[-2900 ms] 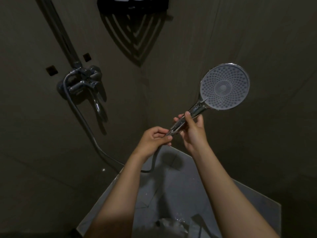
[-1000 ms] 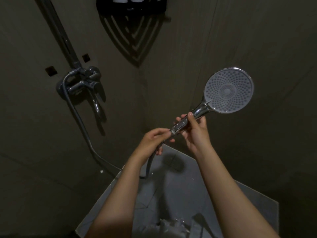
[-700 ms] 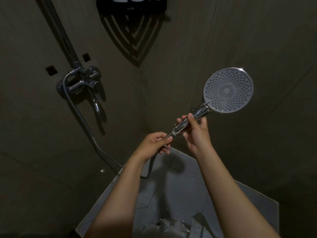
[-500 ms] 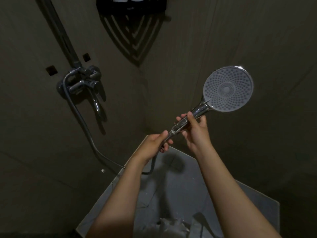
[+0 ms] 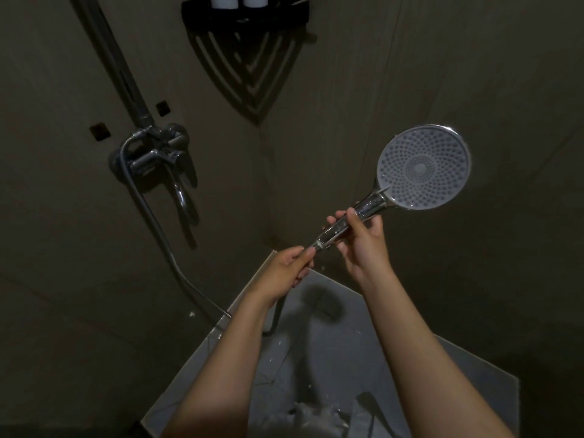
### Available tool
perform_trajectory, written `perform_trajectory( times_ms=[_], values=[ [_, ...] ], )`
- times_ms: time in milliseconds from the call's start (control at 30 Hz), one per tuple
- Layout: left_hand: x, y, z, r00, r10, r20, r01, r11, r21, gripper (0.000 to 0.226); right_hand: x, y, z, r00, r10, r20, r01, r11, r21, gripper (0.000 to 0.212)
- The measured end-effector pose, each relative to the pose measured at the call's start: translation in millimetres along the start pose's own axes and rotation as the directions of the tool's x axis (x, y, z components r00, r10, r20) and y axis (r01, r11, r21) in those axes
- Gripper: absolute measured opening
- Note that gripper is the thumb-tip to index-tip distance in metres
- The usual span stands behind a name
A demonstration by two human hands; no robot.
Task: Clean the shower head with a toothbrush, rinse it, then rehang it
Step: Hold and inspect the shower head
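Note:
A chrome shower head with a round grey nozzle face points toward me at the right, tilted up. My right hand grips its chrome handle just below the face. My left hand pinches the hose end at the handle's lower tip. The metal hose runs from there down under my left forearm and up to the wall mixer tap. No toothbrush is in view.
A vertical riser pipe climbs from the mixer tap at upper left. A black corner shelf holding two white bottles sits at the top. Pale floor tiles lie below my arms, with something white at the bottom edge.
The shower head has stayed almost still, drifting slightly. My left hand shifted its fingers along the hose end at the handle's base, and the hose loop below swung a little.

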State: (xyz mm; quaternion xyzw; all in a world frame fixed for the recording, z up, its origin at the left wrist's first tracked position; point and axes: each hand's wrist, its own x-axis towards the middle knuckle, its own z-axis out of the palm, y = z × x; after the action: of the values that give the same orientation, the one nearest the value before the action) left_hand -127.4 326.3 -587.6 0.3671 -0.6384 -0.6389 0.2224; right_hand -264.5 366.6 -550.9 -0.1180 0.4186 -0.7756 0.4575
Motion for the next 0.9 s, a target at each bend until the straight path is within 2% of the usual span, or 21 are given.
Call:
perform_trajectory(
  times_ms=[133, 233, 400, 500, 633, 767, 900],
  values=[
    [-1.6, 1.1, -0.1, 0.995, -0.097, 0.027, 0.099, 0.992, -0.079, 0.045, -1.4, 0.3, -0.7, 1.0, 0.007, 0.01, -0.007, 1.0, 0.013, 0.012],
    [-0.7, 2.5, -0.4, 0.995, -0.096, 0.01, 0.097, 0.994, -0.053, 0.048, -1.8, -0.3, -1.3, 1.0, 0.003, 0.003, -0.003, 1.0, 0.005, 0.012],
    [0.2, 3.5, -1.4, 0.999, -0.037, -0.015, 0.034, 0.986, -0.161, 0.011, -0.5, -2.5, -3.0, 1.0, -0.007, -0.017, 0.007, 1.0, 0.011, 0.012],
    [-0.3, 3.9, -2.5, 0.999, -0.031, -0.017, 0.028, 0.988, -0.15, 0.015, -0.5, -2.6, -4.3, 1.0, -0.011, -0.017, 0.012, 0.999, 0.031, 0.011],
    [0.6, 4.7, -1.4, 1.0, -0.023, -0.004, 0.022, 0.99, -0.137, 0.003, -0.5, -2.9, -5.8, 1.0, -0.021, -0.015, 0.022, 0.999, 0.037, 0.01],
    [1.0, 4.2, -1.8, 1.0, -0.023, 0.008, 0.023, 0.998, -0.063, 0.026, 0.4, -1.8, -6.2, 1.0, -0.009, -0.022, 0.01, 0.999, 0.034, 0.01],
    [1.5, 2.4, -3.4, 0.998, -0.052, 0.03, 0.053, 0.998, -0.039, 0.031, 0.1, -1.5, -5.9, 1.0, -0.001, -0.023, 0.001, 1.0, 0.004, 0.011]
  ],
)
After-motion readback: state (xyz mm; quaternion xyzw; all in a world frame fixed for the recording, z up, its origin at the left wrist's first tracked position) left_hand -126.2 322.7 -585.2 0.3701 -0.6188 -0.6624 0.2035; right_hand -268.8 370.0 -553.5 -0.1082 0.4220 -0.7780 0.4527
